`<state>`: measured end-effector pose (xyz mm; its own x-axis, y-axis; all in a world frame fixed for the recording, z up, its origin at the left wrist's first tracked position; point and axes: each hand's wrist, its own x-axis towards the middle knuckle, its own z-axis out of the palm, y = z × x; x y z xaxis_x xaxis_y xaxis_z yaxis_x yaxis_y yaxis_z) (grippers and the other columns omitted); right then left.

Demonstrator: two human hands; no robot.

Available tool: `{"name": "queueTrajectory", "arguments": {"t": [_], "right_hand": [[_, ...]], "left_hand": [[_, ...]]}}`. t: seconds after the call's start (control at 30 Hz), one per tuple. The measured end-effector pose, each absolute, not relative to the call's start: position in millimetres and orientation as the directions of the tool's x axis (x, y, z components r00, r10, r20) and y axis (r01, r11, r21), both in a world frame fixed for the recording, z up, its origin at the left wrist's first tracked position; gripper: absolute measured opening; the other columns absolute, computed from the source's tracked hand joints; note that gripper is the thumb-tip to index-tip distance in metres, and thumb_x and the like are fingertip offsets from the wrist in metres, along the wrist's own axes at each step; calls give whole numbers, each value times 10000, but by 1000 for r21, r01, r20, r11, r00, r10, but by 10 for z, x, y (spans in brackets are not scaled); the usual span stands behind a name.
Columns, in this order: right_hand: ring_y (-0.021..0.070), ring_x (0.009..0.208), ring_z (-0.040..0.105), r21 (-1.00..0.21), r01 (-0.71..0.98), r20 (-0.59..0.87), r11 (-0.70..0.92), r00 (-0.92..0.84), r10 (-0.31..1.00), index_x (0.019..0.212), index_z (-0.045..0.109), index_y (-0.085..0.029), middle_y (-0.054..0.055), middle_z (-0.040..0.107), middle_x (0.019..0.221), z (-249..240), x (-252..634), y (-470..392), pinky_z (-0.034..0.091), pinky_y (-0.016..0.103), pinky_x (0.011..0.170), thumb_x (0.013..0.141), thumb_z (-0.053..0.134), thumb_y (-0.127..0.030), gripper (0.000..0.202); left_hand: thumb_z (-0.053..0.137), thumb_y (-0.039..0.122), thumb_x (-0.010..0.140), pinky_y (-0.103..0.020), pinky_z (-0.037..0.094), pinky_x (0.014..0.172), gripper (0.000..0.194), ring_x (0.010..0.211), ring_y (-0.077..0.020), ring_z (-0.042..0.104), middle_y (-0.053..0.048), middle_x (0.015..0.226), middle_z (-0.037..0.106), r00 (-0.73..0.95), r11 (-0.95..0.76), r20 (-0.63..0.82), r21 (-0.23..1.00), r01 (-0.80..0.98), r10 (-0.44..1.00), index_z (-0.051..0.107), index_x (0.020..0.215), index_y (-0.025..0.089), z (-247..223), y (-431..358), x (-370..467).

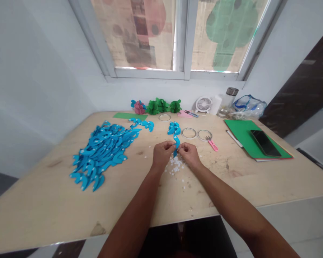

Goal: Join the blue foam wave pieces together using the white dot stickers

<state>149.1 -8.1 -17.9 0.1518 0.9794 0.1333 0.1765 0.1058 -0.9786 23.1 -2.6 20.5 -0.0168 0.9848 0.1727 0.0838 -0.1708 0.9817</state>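
Observation:
Between my two hands is a curved blue paper piece point(177, 141), its lower tip pointing toward me. My left hand point(163, 153) pinches it from the left side. On the other side, the fingers of my right hand point(188, 153) are closed at its edge; the fingertips are too small to make out fully. Small white paper bits point(176, 166) lie scattered on the table just below my hands. Directly beyond them sits a small group of joined blue pieces point(173, 128). A large heap of blue paper pieces point(104, 150) with white squares spreads to the left.
Tape rolls point(188, 138) and pink-handled scissors point(212, 144) lie right of centre. A phone point(265, 143) rests on a green folder point(239, 129). Along the wall stand green paper figures point(161, 105), a small fan point(204, 104) and a bottle point(228, 102).

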Motion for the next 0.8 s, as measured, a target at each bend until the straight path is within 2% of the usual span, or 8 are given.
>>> {"name": "queueTrajectory", "arguments": {"t": [0.23,0.5,0.8], "right_hand": [[93,461,466,-986,132,118,97,159,980,651,617,-147,-2,595,556,-191,1485,-77,340,192,436,647,540,-280,154],[81,435,436,-993,82,95,83,158,983,631,610,-146,-17,553,505,-186,1480,-85,313,184,413,646,568,-313,172],[82,431,448,-997,31,68,64,157,985,670,619,-150,-10,604,557,-232,1477,-51,343,196,432,617,558,-266,141]], "left_hand": [[651,192,576,-219,439,527,97,556,-133,575,1,583,666,-34,-160,163,985,70,986,709,642,151,168,4,220],[660,206,544,-236,453,529,92,564,-149,578,-6,584,668,-30,-157,159,986,50,987,702,610,157,189,-20,223],[654,206,554,-226,446,528,78,557,-138,570,-9,585,665,-21,-165,166,985,53,986,697,597,157,183,-13,224]]}}
